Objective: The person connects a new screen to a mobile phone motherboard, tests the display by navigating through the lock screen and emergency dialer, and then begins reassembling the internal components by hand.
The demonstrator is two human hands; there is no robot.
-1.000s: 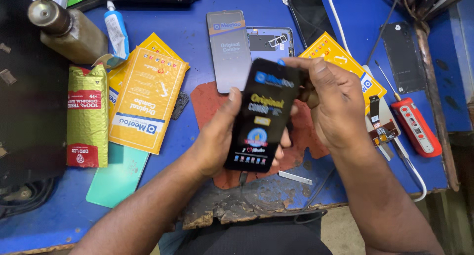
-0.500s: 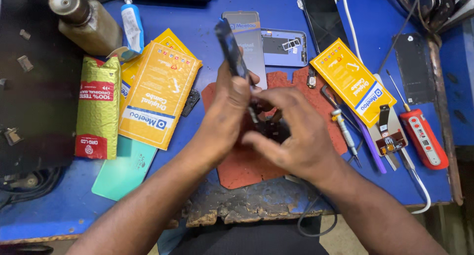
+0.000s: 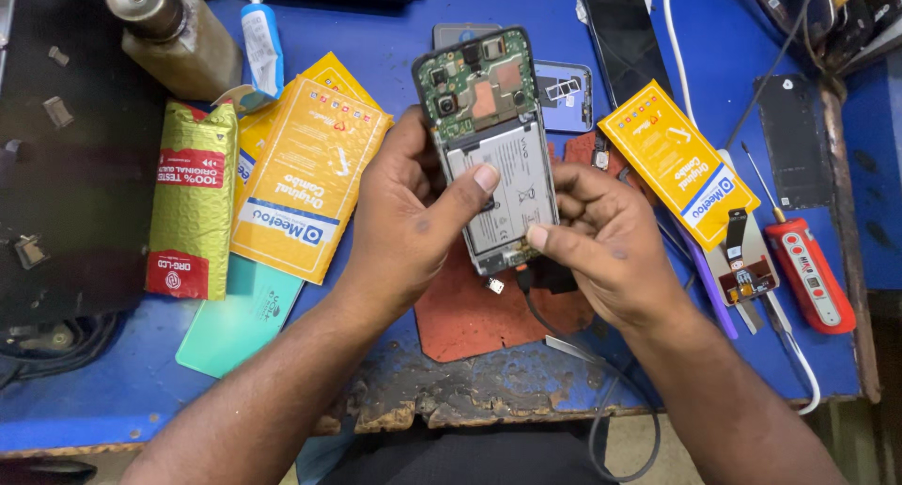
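Currently both hands grip one opened phone [image 3: 490, 147], back cover off, held upright above the red work mat [image 3: 470, 311] near the middle of the blue bench [image 3: 395, 34].

Left hand [image 3: 404, 217]: closed around the phone's left edge, fingers wrapped behind the body, thumb laid across the front of the silver battery with its nail pointing right. Forearm comes in from lower left, wrist roughly straight, palm turned toward the phone.

Right hand [image 3: 606, 236]: curled on the phone's right edge and lower right corner. Thumb tip presses the bottom right of the frame; the other fingers bend behind and beside it. Forearm enters from lower right. A black cable [image 3: 601, 382] runs down from beneath this hand over the bench edge; whether it is plugged into the phone I cannot tell.

Phone orientation: green circuit board and camera modules at the top, battery in the middle, bottom end nearest the person. Tilted slightly left at the top.

Surroundings: two yellow packets [image 3: 305, 179] lie left of the left hand, overlapping; a green-and-red pouch [image 3: 193, 198] lies further left, and a pale teal back cover [image 3: 235, 320] below them. Another yellow packet [image 3: 678, 161] lies right of the right hand. A red-handled screwdriver [image 3: 808, 269] rests near the right bench edge, well apart from both hands. A brown bottle [image 3: 174, 34] stands at upper left.
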